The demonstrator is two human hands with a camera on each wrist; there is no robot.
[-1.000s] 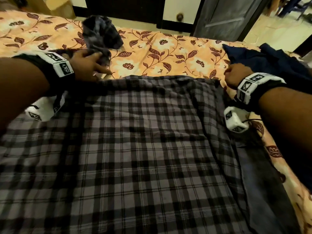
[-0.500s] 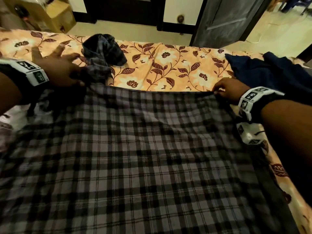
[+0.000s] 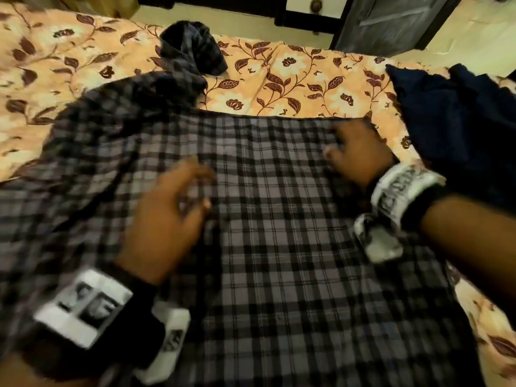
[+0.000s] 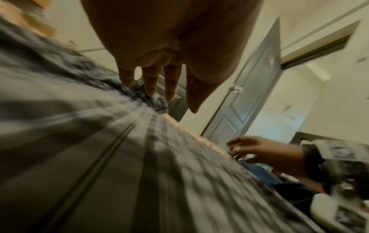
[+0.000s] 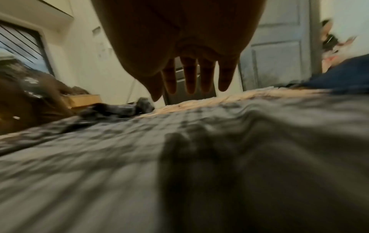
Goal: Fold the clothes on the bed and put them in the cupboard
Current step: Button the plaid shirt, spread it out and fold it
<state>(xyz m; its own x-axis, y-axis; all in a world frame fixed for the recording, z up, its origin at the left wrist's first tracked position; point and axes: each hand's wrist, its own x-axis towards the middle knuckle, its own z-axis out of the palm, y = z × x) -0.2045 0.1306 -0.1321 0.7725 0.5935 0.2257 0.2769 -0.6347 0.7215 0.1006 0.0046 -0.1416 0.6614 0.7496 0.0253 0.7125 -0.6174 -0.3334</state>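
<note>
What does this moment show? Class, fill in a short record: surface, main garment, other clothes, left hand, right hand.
surface: bed with floral sheet
main garment: checked cloth spread flat
other clothes: crumpled checked garment at far edge; navy garment on the right
left hand: open above the cloth, no grip
right hand: open near the cloth's far edge, no grip

From head height we look down at the bed; our wrist views skim low toward twelve o'clock, sharing its checked cloth.
</note>
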